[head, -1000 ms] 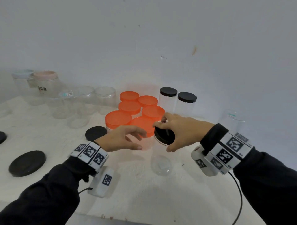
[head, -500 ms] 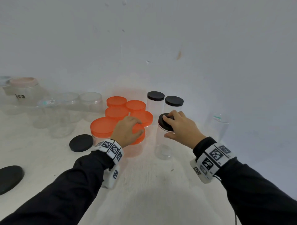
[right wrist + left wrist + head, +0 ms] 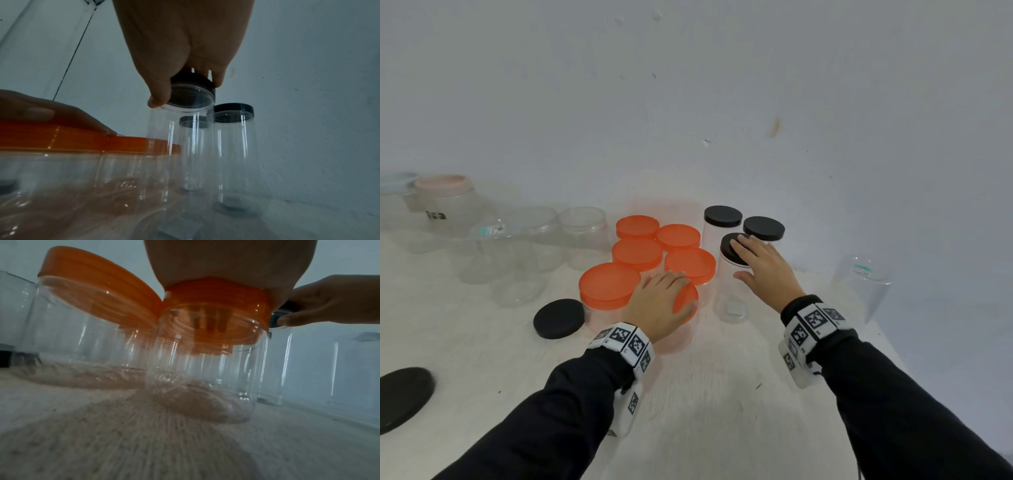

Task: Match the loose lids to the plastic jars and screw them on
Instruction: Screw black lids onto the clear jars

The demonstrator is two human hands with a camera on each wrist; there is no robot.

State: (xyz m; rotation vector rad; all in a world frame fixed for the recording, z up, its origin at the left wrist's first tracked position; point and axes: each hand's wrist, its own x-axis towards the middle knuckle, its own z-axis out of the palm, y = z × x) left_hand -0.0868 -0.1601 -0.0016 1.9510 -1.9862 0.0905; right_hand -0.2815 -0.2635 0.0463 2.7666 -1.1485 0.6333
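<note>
My right hand grips the black lid of a tall clear jar from above. In the right wrist view the thumb sits at the rim and the fingers curl over the lid's far side. The jar stands just in front of two more black-lidded jars. My left hand lies on the orange lid of the nearest orange-lidded jar, palm on top and thumb round the rim. Its fingers stretch over the lid top.
Several more orange-lidded jars cluster behind and to the left of my left hand. Two loose black lids lie at the left. Lidless clear jars stand at the back left, another one at the right by the wall.
My right hand has carried the black-lidded jar back, close to the two other black-lidded jars. My left hand has moved from beside that jar onto the near orange lid.
</note>
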